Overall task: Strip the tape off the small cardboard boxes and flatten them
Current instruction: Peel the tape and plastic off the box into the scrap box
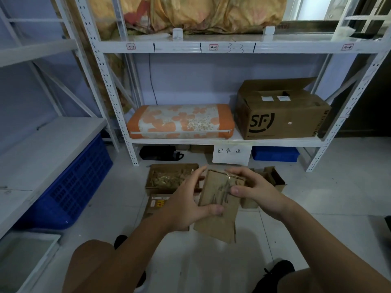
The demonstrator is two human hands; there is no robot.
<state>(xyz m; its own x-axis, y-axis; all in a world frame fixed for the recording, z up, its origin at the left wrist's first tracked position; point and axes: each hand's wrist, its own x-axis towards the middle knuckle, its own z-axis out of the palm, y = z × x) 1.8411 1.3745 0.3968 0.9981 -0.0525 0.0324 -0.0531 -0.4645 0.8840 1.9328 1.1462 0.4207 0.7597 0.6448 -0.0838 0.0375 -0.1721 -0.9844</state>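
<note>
I hold a small brown cardboard box (pixel 218 199) up over the floor, its flaps hanging down toward me. Clear tape (pixel 229 176) crosses its upper end. My left hand (pixel 188 201) grips the box's left side, thumb on the front face and fingers behind. My right hand (pixel 251 189) grips the upper right part, thumb pressed on the front near the tape. On the floor behind lie an open box (pixel 169 176) filled with crumpled tape scraps, a flat labelled box (pixel 156 205) and an opened small box (pixel 273 178).
A white metal shelf rack (pixel 211 141) stands ahead with an orange flowered cushion (pixel 181 121) and a large SF carton (pixel 279 115). A paper sign (pixel 231 154) hangs below it. Blue crates sit at the left (pixel 72 187) and under the rack (pixel 275 153). My knees are at the bottom.
</note>
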